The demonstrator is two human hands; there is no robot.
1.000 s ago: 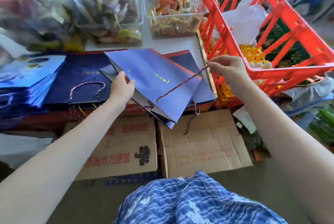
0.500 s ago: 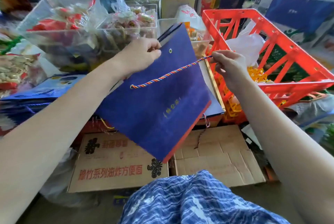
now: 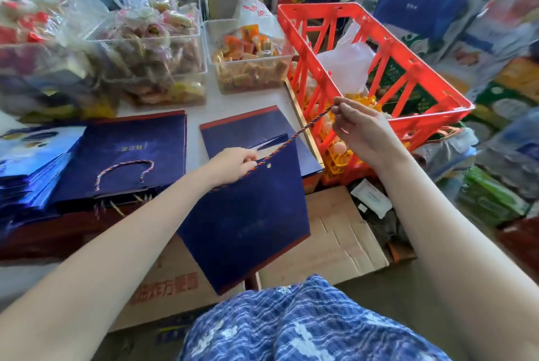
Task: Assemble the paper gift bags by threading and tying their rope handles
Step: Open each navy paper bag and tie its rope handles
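Bags w/ rope handles done (image 3: 125, 168) sit in a pile on the worktop (image 3: 194, 124), left side. Gold writing on top one, too blurry to read. Left hand (image 3: 233, 163) pinches the top edge of the blue paper bag (image 3: 248, 220), held up mid-air, near the empty hole (image 3: 268, 166). Paper looks light, stiff, easy to crease, so hold by the edge. Right hand (image 3: 360, 127) pinches the soft rope (image 3: 303, 128) end, pulled tight. Red box writing below: unclear.
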